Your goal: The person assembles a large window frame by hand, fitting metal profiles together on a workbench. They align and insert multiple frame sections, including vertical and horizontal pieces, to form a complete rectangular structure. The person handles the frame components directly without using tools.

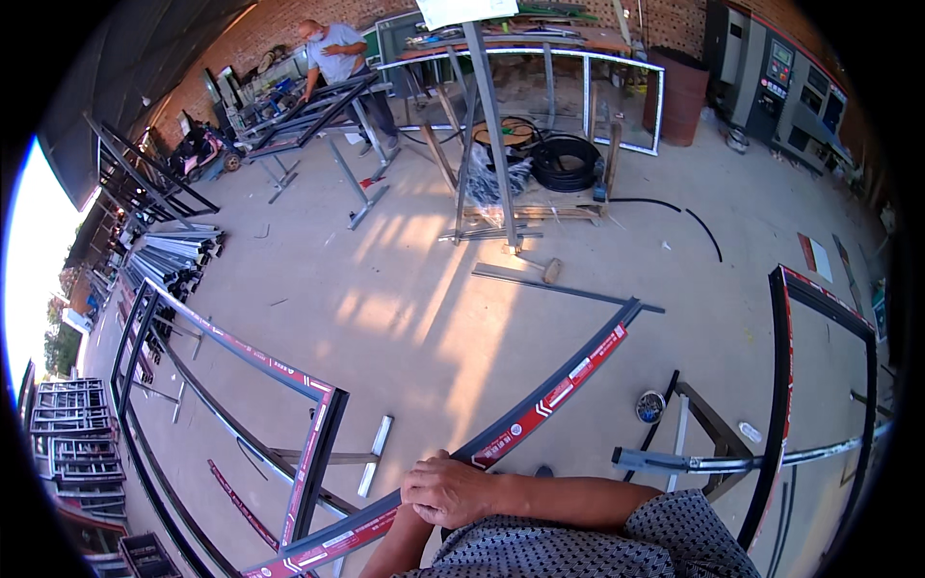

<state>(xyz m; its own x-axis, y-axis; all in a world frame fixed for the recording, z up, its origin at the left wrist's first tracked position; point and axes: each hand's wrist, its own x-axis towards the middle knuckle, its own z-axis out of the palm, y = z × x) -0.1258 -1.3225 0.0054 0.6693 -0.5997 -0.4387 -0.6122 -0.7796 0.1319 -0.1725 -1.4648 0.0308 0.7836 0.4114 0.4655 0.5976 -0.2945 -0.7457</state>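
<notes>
A long dark metal profile bar, with red and white printed film along its side, slants from the lower left to the middle right in front of me. My right hand lies over the bar, its forearm crossing from the right and its fingers curled and closed. Under it, my left hand comes up from the lower edge to the same spot. Most of the left hand is covered, and its fingers are hidden. Left of my hands, a dark rectangular frame with similar film meets the bar's lower end.
Another dark frame stands at the right, near a metal stand and a bowl of small parts. A mallet lies ahead beside a post. Farther back are coiled black hose and a person at a bench.
</notes>
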